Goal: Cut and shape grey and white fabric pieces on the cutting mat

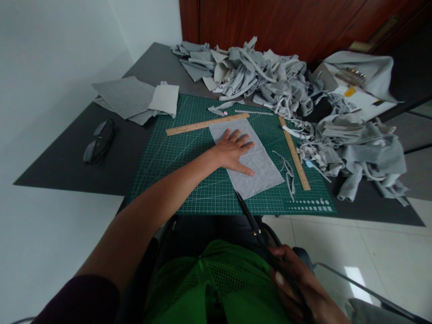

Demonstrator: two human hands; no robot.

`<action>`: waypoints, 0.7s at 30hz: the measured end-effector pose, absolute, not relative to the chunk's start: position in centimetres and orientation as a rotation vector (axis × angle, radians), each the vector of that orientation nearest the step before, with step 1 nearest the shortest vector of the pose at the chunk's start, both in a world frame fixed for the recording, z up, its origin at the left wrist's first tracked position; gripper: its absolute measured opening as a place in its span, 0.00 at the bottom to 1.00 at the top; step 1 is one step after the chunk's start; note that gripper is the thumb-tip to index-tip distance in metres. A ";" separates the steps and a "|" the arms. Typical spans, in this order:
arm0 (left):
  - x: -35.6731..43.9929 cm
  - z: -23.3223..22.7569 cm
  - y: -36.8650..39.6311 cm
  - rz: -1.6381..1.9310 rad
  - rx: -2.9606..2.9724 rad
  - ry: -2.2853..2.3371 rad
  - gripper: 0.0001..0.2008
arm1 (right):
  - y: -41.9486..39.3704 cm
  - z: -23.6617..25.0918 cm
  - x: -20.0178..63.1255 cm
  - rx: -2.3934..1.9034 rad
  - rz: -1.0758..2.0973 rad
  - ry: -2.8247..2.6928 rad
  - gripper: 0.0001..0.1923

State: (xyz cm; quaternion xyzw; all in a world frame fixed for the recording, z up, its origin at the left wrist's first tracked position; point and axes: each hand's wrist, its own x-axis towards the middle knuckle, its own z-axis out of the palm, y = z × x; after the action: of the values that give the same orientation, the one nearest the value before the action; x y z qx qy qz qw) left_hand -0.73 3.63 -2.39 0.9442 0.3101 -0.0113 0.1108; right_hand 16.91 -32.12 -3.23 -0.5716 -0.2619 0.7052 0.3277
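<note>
My left hand (235, 152) lies flat with spread fingers on a grey piece of fabric (251, 180), pressing it against the green cutting mat (202, 198). Low at the right, my right hand (297, 281) is closed around the handles of black scissors (249, 217). Their blades point up and away from me, with the tip at the fabric's near edge. One wooden ruler (202, 125) lies past the fabric's far left corner, another wooden ruler (294, 155) to its right. Thin fabric offcuts (289, 175) curl between the fabric and the right ruler.
Heaps of grey fabric scraps (270, 76) line the back and right of the dark table (67, 166). Flat fabric pieces (126, 96) lie at the back left, near folded glasses (99, 141). An open white box (361, 96) stands at the back right.
</note>
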 end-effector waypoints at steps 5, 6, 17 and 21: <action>-0.7 -2.4 3.6 -0.023 2.769 0.920 0.62 | -31.4 -1.8 16.4 -1.556 1.882 -0.678 0.22; -0.7 -2.3 3.6 -0.029 2.767 0.921 0.62 | -31.2 -1.5 16.2 -1.576 1.875 -0.673 0.23; -0.7 -2.2 3.5 -0.033 2.774 0.918 0.61 | -31.5 -3.1 17.2 -1.563 1.811 -0.634 0.27; -0.8 -2.2 3.5 -0.034 2.770 0.920 0.60 | -30.9 -2.5 16.9 -1.531 1.793 -0.640 0.25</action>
State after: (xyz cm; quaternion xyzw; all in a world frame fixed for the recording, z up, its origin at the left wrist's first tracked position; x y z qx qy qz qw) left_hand -0.75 3.54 -2.25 0.9431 0.3132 -0.0115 0.1112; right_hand 16.91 -30.89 -2.51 -0.5890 -0.2460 0.6896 0.3422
